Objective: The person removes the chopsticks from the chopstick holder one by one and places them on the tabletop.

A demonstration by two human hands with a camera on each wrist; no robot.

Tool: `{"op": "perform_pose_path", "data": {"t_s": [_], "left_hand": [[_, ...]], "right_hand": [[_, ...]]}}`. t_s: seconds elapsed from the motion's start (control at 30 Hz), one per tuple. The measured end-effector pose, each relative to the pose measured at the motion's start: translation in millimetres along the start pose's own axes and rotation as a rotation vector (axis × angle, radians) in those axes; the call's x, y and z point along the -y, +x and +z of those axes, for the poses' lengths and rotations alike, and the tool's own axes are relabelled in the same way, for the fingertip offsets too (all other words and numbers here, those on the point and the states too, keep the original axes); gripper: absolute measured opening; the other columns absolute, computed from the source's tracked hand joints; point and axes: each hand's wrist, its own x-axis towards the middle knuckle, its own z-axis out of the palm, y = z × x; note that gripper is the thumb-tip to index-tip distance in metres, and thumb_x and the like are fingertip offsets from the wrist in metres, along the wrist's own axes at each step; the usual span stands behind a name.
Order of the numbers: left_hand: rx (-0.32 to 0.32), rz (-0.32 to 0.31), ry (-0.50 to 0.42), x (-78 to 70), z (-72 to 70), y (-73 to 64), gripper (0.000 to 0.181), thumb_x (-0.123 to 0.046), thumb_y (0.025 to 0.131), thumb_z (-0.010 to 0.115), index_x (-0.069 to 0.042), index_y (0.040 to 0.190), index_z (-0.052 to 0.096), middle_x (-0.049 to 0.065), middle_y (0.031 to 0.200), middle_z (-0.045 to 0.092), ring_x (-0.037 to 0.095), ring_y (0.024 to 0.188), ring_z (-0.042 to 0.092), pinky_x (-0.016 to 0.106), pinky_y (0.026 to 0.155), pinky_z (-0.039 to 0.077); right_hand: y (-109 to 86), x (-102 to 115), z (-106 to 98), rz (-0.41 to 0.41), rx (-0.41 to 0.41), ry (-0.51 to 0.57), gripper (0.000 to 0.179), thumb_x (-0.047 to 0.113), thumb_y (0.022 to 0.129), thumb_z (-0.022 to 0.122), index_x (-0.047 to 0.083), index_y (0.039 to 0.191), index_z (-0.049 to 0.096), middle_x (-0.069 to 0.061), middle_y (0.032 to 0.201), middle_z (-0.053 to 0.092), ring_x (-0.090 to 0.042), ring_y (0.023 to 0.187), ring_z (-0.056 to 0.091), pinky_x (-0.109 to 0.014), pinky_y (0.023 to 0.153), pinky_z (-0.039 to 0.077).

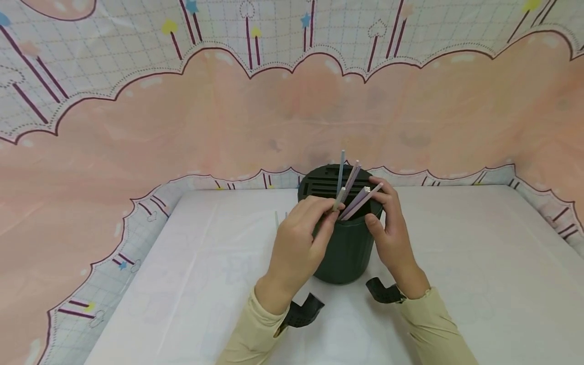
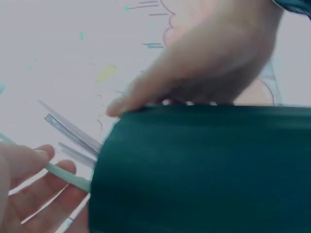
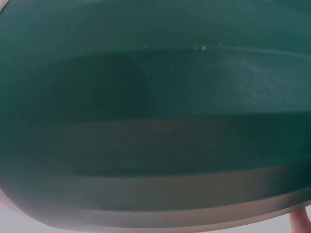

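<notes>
A dark green plastic bin (image 1: pixel 342 253) stands upright on the white table, a slotted black lid part (image 1: pixel 319 185) over its far side. My left hand (image 1: pixel 298 238) pinches a pale green straw (image 2: pixel 70 176) between thumb and fingers at the near rim. The straw's lower end meets the rim in the left wrist view. Out of the opening lean several purple and pink straws (image 1: pixel 362 202) and a taller blue straw (image 1: pixel 341 170). My right hand (image 1: pixel 396 230) grips the bin's right rim, thumb at the near side, fingers behind. Mostly bin wall fills the right wrist view.
Thin pale straws (image 1: pixel 276 219) show just beyond my left hand, partly hidden by it. A black wrist mount sticks out under each sleeve. Behind the white table (image 1: pixel 479 263) hangs a peach cloth backdrop (image 1: pixel 283 121) with printed drawings.
</notes>
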Motion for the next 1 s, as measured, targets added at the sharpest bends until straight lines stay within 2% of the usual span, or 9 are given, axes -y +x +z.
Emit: {"op": "perform_pose_path", "data": {"t_s": [0.13, 0.27, 0.4, 0.53, 0.67, 0.77, 0.83, 0.9, 1.0], "left_hand": [[-0.060, 0.005, -0.103, -5.9, -5.1, 0.9, 0.013, -0.011, 0.090, 0.052, -0.006, 0.099, 0.060, 0.000, 0.098, 0.059, 0.008, 0.092, 0.054, 0.018, 0.078, 0.044], [-0.128, 0.056, -0.182, -13.7, -14.1, 3.5, 0.009, -0.006, 0.089, 0.053, -0.003, 0.096, 0.059, 0.003, 0.098, 0.059, 0.011, 0.091, 0.055, 0.022, 0.076, 0.046], [-0.231, 0.089, -0.236, -19.3, -26.5, 5.4, 0.011, -0.006, 0.089, 0.051, 0.001, 0.095, 0.058, 0.007, 0.095, 0.060, 0.016, 0.089, 0.057, 0.028, 0.075, 0.049], [-0.366, 0.047, -0.343, -20.4, -40.1, 5.2, 0.017, -0.005, 0.090, 0.050, 0.009, 0.099, 0.055, 0.014, 0.091, 0.060, 0.022, 0.086, 0.058, 0.034, 0.075, 0.049], [-0.491, 0.009, -0.498, -19.5, -53.7, 5.2, 0.020, 0.000, 0.089, 0.049, 0.015, 0.101, 0.050, 0.019, 0.090, 0.058, 0.027, 0.083, 0.058, 0.037, 0.074, 0.049], [-0.578, -0.002, -0.562, -17.7, -62.9, 5.7, 0.020, 0.003, 0.088, 0.049, 0.016, 0.103, 0.049, 0.020, 0.088, 0.056, 0.030, 0.080, 0.057, 0.037, 0.072, 0.050], [-0.623, -0.009, -0.571, -15.5, -68.1, 6.3, 0.019, 0.004, 0.088, 0.048, 0.015, 0.103, 0.049, 0.020, 0.087, 0.056, 0.031, 0.078, 0.057, 0.037, 0.071, 0.050], [-0.629, -0.032, -0.571, -13.4, -73.5, 6.8, 0.019, 0.005, 0.087, 0.048, 0.014, 0.103, 0.050, 0.020, 0.085, 0.056, 0.031, 0.077, 0.057, 0.036, 0.069, 0.050], [-0.581, -0.084, -0.565, -10.8, -81.3, 7.8, 0.018, 0.005, 0.088, 0.047, 0.014, 0.104, 0.050, 0.020, 0.085, 0.056, 0.031, 0.077, 0.057, 0.036, 0.066, 0.051]], "right_hand": [[-2.7, -15, 0, 0.013, 0.004, -0.011, 0.054, 0.050, 0.088, 0.044, 0.005, 0.118, 0.047, -0.003, 0.140, 0.030, -0.023, 0.130, 0.024, -0.045, 0.102, 0.022], [-3.6, -21, 0, 0.015, 0.006, -0.016, 0.052, 0.049, 0.089, 0.044, 0.008, 0.120, 0.047, -0.001, 0.140, 0.029, -0.023, 0.130, 0.024, -0.045, 0.102, 0.022], [-3.3, -20, -1, 0.025, 0.012, -0.020, 0.050, 0.047, 0.090, 0.044, 0.009, 0.121, 0.046, -0.001, 0.140, 0.029, -0.022, 0.130, 0.023, -0.045, 0.103, 0.022], [-3.3, -20, -1, 0.034, 0.016, -0.028, 0.050, 0.048, 0.089, 0.044, 0.009, 0.121, 0.046, 0.000, 0.140, 0.029, -0.021, 0.131, 0.022, -0.046, 0.103, 0.021], [-3.6, -20, -1, 0.035, 0.013, -0.026, 0.050, 0.048, 0.089, 0.044, 0.009, 0.121, 0.046, 0.000, 0.140, 0.029, -0.022, 0.131, 0.022, -0.046, 0.103, 0.021], [-3.8, -20, -1, 0.034, 0.013, -0.019, 0.050, 0.047, 0.089, 0.044, 0.009, 0.121, 0.046, 0.000, 0.140, 0.029, -0.022, 0.131, 0.022, -0.044, 0.102, 0.022], [-3.7, -20, -1, 0.035, 0.014, -0.015, 0.049, 0.047, 0.089, 0.045, 0.010, 0.121, 0.046, 0.000, 0.140, 0.029, -0.022, 0.131, 0.022, -0.043, 0.102, 0.023], [-3.4, -19, -1, 0.033, 0.013, -0.012, 0.048, 0.046, 0.090, 0.045, 0.010, 0.122, 0.046, 0.001, 0.140, 0.029, -0.021, 0.130, 0.023, -0.042, 0.102, 0.023], [-2.3, -14, -1, 0.036, 0.012, -0.009, 0.047, 0.044, 0.091, 0.045, 0.008, 0.121, 0.046, -0.002, 0.140, 0.029, -0.021, 0.130, 0.023, -0.037, 0.103, 0.024]]}}
